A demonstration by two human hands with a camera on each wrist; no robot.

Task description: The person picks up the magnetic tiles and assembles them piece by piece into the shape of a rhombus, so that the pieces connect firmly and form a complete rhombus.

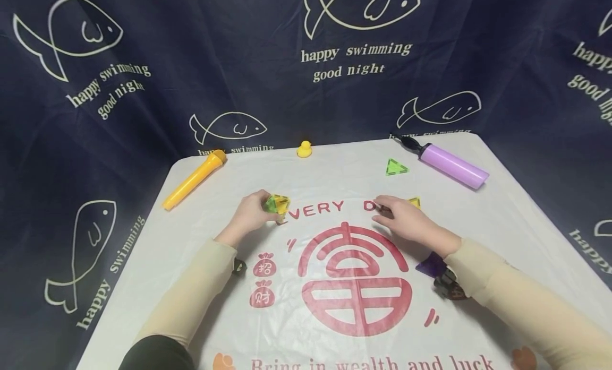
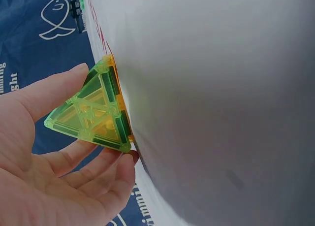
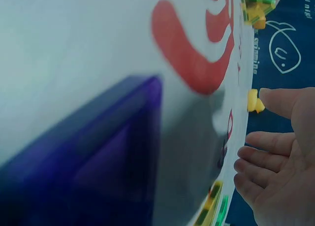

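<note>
My left hand (image 1: 248, 213) pinches a small pyramid-like piece of green and yellow magnetic tiles (image 1: 278, 204) between thumb and fingers. In the left wrist view the green triangular face of the tiles (image 2: 96, 110) looks toward the camera, with a yellow tile edge close against the table. My right hand (image 1: 413, 218) holds nothing, its fingers loosely extended low over the table. Just behind it, a yellow tile (image 1: 415, 202) is partly hidden. A purple tile (image 1: 430, 266) lies beneath the right wrist and looms blurred in the right wrist view.
Along the white table's (image 1: 210, 327) back stand an orange toy microphone (image 1: 193, 181), a yellow rubber duck (image 1: 304, 149), a green triangular tile (image 1: 396, 167) and a purple hand pump (image 1: 454, 165). A dark object (image 1: 448, 286) sits by the right sleeve, another dark piece (image 1: 239, 266) by the left.
</note>
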